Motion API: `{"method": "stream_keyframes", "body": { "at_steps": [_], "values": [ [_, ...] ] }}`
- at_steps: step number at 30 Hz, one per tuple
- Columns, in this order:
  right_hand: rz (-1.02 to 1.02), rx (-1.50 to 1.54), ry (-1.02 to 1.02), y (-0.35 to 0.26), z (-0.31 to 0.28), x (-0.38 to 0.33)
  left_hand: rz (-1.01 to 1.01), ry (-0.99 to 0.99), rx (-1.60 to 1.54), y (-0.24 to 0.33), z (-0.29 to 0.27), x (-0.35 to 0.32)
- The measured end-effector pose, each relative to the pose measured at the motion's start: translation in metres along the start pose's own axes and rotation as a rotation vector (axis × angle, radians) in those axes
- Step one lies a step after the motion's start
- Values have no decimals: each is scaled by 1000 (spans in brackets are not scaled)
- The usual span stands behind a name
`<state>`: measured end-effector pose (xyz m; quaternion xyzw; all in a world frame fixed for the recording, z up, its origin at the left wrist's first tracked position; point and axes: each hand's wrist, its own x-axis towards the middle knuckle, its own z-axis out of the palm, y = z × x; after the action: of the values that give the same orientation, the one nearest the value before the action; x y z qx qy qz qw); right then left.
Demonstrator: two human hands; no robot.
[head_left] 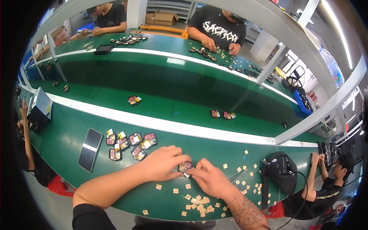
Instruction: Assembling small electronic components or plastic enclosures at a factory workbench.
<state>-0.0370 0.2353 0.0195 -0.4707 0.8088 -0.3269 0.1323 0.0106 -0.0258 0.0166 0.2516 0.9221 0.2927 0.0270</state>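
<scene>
Between my two hands is a small black-cased electronic module (184, 167) with a reddish board, just above the green bench (126, 188). My left hand (165, 163) closes round its left side, thumb and fingers gripping it. At its right lower edge my right hand (209, 177) pinches with thumb and forefinger; a small whitish bit (187, 175) shows by those fingertips, too small to name. Left of my hands lies a group of similar modules (132, 142) with yellow and white tabs. Many small beige square pieces (201, 203) are heaped and scattered below and right of my hands.
A phone (90, 150) lies at the left. Tweezers (238, 175) and a black bag (281, 172) with a cable are at the right. Beyond a white rail (165, 124), more modules (223, 114) sit on a green belt. Co-workers sit across and at both sides.
</scene>
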Motion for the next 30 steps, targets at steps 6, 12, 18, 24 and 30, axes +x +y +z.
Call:
{"method": "stream_keyframes", "body": {
  "at_steps": [6,12,18,24,30],
  "values": [
    [5,-98,77,2,-10,-7,25,94,40,12,3,8],
    [-48,-203,96,-6,-8,-1,108,126,-32,-5,9,6],
    [-17,-456,63,-24,-12,-5,113,109,-45,-1,12,5],
    [-39,-546,-83,-37,-26,4,117,79,0,3,15,1],
    [-4,-523,-157,-34,-34,14,94,107,-14,7,19,4]
  ]
}}
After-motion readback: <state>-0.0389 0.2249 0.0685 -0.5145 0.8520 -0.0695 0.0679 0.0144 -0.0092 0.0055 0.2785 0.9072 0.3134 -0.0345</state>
